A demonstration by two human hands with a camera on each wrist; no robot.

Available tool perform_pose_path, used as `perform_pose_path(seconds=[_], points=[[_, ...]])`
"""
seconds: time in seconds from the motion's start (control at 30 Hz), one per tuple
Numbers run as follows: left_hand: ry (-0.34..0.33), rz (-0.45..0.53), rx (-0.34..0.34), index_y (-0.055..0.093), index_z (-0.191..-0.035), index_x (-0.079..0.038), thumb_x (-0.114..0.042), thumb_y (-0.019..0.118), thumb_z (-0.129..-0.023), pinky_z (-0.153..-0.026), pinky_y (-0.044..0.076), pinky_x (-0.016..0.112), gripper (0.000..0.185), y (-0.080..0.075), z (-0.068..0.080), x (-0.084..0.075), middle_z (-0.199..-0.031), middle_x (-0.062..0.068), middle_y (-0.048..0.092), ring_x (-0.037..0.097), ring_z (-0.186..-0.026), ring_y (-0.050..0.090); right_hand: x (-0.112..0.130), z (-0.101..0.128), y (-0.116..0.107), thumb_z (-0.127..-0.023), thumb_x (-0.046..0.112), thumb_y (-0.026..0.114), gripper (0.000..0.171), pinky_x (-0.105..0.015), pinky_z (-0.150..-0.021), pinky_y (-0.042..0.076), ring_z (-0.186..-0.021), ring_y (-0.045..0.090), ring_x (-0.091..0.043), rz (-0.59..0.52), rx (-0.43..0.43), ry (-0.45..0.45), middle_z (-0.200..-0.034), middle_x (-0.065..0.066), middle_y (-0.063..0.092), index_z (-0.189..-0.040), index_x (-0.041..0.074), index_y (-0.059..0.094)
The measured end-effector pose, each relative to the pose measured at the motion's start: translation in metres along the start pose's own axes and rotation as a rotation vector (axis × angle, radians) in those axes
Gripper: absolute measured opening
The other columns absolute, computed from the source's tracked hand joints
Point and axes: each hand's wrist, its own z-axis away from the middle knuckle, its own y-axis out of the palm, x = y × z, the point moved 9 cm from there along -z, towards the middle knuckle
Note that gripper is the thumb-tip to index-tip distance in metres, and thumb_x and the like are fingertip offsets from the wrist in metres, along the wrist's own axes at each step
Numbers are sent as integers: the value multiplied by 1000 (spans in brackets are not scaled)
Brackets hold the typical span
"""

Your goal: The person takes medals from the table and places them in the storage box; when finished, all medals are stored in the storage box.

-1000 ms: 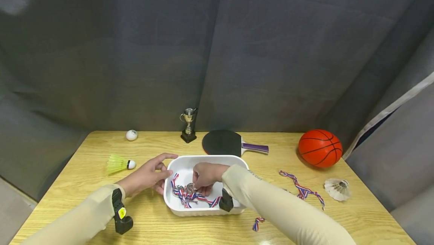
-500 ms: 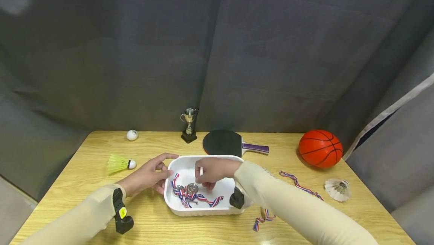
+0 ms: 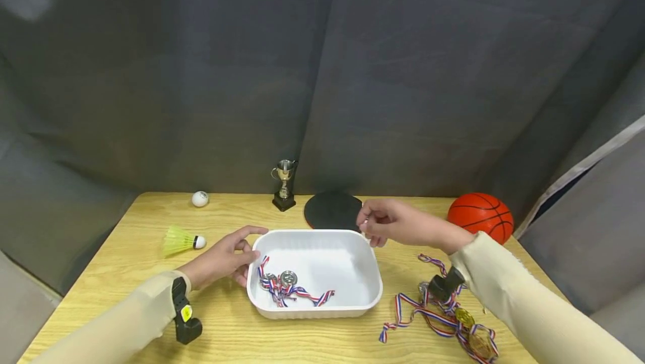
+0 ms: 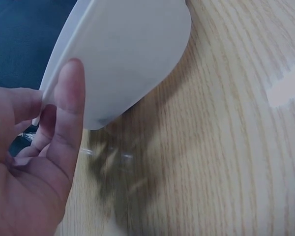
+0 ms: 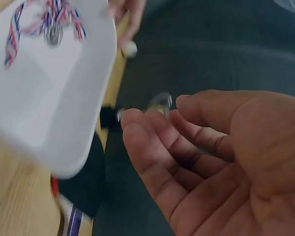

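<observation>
A: What has changed?
B: The right hand [image 3: 398, 224], a second ago inside the tray [image 3: 370, 274], is now lifted over its far right corner, fingers loosely apart and empty. The left hand [image 3: 221, 260] still steadies the left rim, fingers relaxed.

A: Materials?
B: Wood-grain table [image 3: 126, 241]; smooth white rounded tray; ribboned metal medals [image 3: 282, 284] left lying in it, more [image 3: 443, 313] to its right.

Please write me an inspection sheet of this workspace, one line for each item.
Surface: wooden table.
Job's things: white tray holding medals; more medals on the table at its right.
Clutter: trophy, paddle, basketball, white ball, shuttlecock.
Hands: left hand touches the tray's left rim; right hand hangs empty above its far right corner.
Cables: nothing seen.
Surroundings: dark curtain.
</observation>
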Motion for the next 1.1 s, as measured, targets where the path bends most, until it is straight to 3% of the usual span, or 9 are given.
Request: perform_pose_path(seconds=[0.13, 0.27, 0.4, 0.57, 0.83, 1.1], points=[[-1, 0, 1, 35, -161, -14, -11, 59, -107, -59, 67, 35, 59, -1, 0, 0, -96, 12, 56, 15, -66, 62, -30, 28, -20, -104, 8, 61, 14, -28, -72, 67, -81, 70, -22, -25, -58, 34, -91, -11, 66, -112, -4, 59], [-1, 1, -1, 35, -161, -14, -11, 59, -107, -59, 67, 34, 59, -1, 1, 2, -97, 13, 56, 15, -66, 62, -70, 52, -25, -105, 9, 60, 18, -29, -68, 65, -76, 67, -17, -46, -80, 97, -90, -15, 67, -114, -6, 56], [2, -2, -3, 35, -161, -14, -12, 58, -107, -59, 66, 34, 59, -2, 1, 2, -97, 13, 56, 15, -65, 62, -111, 70, -19, -103, 8, 62, 19, -28, -61, 61, -70, 63, -16, -28, -101, 175, -84, -12, 67, -110, -9, 56], [4, -3, -1, 35, -161, -14, -12, 58, -107, -59, 66, 34, 59, -1, 1, 2, -97, 12, 57, 15, -66, 62, -150, 88, -4, -102, 12, 66, 19, -27, -55, 53, -65, 56, -16, -28, -92, 283, -77, -7, 61, -100, -4, 56], [0, -6, -12, 36, -161, -15, -12, 58, -107, -58, 66, 33, 59, 0, -1, 1, -97, 12, 56, 15, -66, 62, -173, 98, 14, -98, 16, 74, 23, -22, -52, 43, -62, 48, -11, -10, -42, 332, -74, -1, 53, -100, -1, 58], [-4, -10, -20, 36, -161, -14, -11, 58, -107, -58, 66, 34, 58, -1, -1, 1, -94, 10, 56, 14, -64, 61, -176, 92, 20, -90, 4, 78, 25, -21, -53, 41, -65, 48, -12, 20, -30, 309, -75, -2, 52, -99, -3, 55]])
